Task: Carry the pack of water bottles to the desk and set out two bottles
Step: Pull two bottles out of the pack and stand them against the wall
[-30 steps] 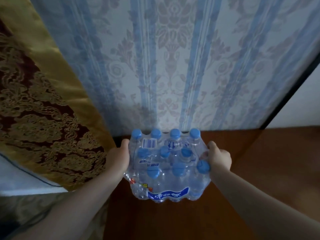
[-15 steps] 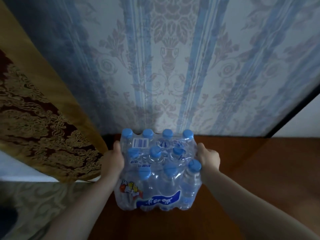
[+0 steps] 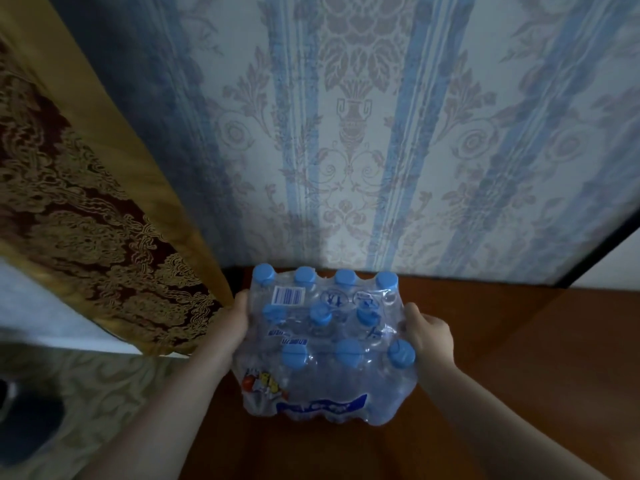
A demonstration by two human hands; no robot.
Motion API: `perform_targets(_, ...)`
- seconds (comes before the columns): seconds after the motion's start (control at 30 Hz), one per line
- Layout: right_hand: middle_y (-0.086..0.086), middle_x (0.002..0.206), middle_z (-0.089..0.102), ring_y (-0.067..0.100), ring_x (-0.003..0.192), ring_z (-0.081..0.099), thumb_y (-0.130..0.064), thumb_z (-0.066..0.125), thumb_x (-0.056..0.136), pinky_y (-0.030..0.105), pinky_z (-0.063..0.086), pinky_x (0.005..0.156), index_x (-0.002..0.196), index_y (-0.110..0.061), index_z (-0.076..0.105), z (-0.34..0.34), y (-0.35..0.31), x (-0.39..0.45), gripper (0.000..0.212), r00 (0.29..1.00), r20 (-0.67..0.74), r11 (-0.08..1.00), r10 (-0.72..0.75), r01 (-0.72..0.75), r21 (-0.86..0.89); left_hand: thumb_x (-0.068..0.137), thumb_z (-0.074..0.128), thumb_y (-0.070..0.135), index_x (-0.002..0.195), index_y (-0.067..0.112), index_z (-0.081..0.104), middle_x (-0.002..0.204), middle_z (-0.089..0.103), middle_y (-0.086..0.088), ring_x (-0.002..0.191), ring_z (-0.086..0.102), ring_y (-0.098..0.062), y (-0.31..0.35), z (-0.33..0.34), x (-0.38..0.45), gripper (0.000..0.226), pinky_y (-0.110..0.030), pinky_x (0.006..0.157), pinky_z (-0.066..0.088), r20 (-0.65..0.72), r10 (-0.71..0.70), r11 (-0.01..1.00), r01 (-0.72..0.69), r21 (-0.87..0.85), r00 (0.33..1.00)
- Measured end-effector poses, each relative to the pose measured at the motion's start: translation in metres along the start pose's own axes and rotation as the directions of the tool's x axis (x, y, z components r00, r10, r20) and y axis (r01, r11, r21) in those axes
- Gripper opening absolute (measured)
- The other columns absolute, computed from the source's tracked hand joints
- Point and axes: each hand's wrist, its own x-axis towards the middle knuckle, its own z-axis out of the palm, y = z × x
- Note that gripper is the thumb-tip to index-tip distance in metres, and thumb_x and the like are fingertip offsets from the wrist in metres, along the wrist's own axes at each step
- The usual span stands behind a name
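Note:
A shrink-wrapped pack of water bottles (image 3: 325, 344) with blue caps sits low in the head view, over the back left corner of a dark wooden desk (image 3: 512, 368). My left hand (image 3: 230, 323) grips the pack's left side and my right hand (image 3: 429, 334) grips its right side. The pack's bottom looks to be on or just above the desk top; I cannot tell which. A barcode label and a blue printed band show on the wrap.
A wall with blue-striped floral wallpaper (image 3: 363, 150) rises right behind the desk. A gold and maroon patterned curtain (image 3: 86, 209) hangs at the left, close to the pack. Patterned carpet (image 3: 104, 393) lies below left. A dark frame edge (image 3: 602, 244) runs at the right.
The pack and both hands have come lower and slightly nearer over the desk, and the view has tilted so more wall shows above.

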Motion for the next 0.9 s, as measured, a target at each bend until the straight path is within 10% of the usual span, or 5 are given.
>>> perform_targets(0.27,-0.005,0.067,0.068,0.011,0.061,0.061,-0.033,0.057,0.081,0.021,0.042,0.049,0.076,-0.019,0.066,-0.033,-0.036,0.003,0.018,0.937,0.125,0.747,-0.325,0.336,-0.574,0.090,0.059,0.026,0.108,0.018,0.057,0.101,0.059,0.004,0.088,0.057,-0.010,0.005,-0.005,-0.037,0.020,-0.020,0.066,0.039,-0.184,0.596,0.788,-0.525,0.321,0.782)
perform_targets(0.37,-0.017,0.063,0.064,0.000,0.061,0.060,-0.023,0.065,0.075,0.010,0.038,0.044,0.074,-0.031,0.062,-0.036,-0.066,-0.018,0.008,0.735,0.090,0.669,-0.672,0.654,-0.352,0.081,0.069,0.014,0.093,0.025,0.063,0.094,0.057,0.015,0.093,0.055,-0.003,0.015,0.013,-0.067,0.017,-0.015,0.076,0.042,0.010,0.879,0.444,-0.828,0.343,0.476)
perform_targets(0.47,-0.021,0.069,0.064,-0.001,0.057,0.057,-0.021,0.065,0.073,0.010,0.042,0.048,0.069,-0.038,0.058,-0.025,-0.085,-0.046,0.018,0.496,0.475,0.410,-0.726,0.868,-0.279,0.076,0.074,0.025,0.086,0.031,0.071,0.091,0.061,0.015,0.092,0.050,-0.003,0.028,0.029,-0.077,0.013,-0.013,0.078,0.033,0.369,0.870,0.107,-0.856,0.506,0.327)
perform_targets(0.7,-0.005,0.112,0.061,0.021,0.094,0.061,-0.032,0.050,0.091,0.030,0.038,0.062,0.117,-0.028,0.058,0.005,-0.074,-0.052,0.027,0.502,0.773,-0.234,-0.389,0.757,-0.610,0.080,0.064,0.043,0.117,0.037,0.062,0.103,0.048,0.008,0.100,0.045,-0.015,0.041,0.033,-0.058,0.038,-0.031,0.082,0.036,0.585,0.712,-0.127,-0.748,0.652,0.388)
perform_targets(0.9,-0.005,0.075,0.048,0.013,0.060,0.045,-0.033,0.065,0.080,0.026,0.037,0.050,0.098,-0.019,0.056,0.026,-0.109,-0.066,0.025,0.630,0.756,-0.540,-0.175,0.581,-0.609,0.077,0.058,0.059,0.115,0.037,0.054,0.105,0.053,0.003,0.104,0.050,-0.020,0.060,0.025,-0.050,0.045,-0.038,0.092,0.024,0.708,0.497,-0.271,-0.684,0.677,0.503)
